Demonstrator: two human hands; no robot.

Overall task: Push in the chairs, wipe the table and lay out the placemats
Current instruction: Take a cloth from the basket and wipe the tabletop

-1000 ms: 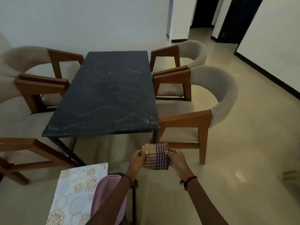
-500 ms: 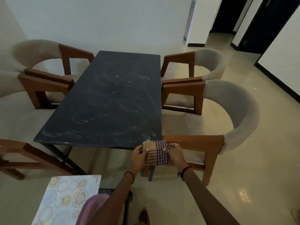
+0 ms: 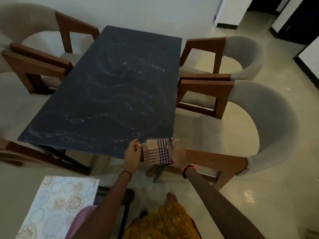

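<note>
Cloth (image 3: 157, 151) between the hands: purple-and-beige check, plain tan fold toward left hand (image 3: 132, 154). Table (image 3: 110, 94) ahead of hands: near-black top, pale whitish streaks in wavy lines. Chairs (image 3: 241, 107) right of right hand (image 3: 178, 153): reddish-brown wood frames, grey padded backs. Placemat (image 3: 57, 207) below left forearm: pale blue, ring and gold floral medallion pattern. Right wrist: black and red bands (image 3: 189, 168). Garment (image 3: 165, 223) nearest camera: mustard yellow.

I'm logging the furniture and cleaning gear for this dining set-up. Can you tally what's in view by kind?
Table: 1
Chairs with their padded backs in view: 3, one at far left, two on the right; wooden frames at the left edge may be more, cannot tell
Checked cloth: 1, held between left hand and right hand
Patterned placemat: 1 visible
Total: 6
</note>
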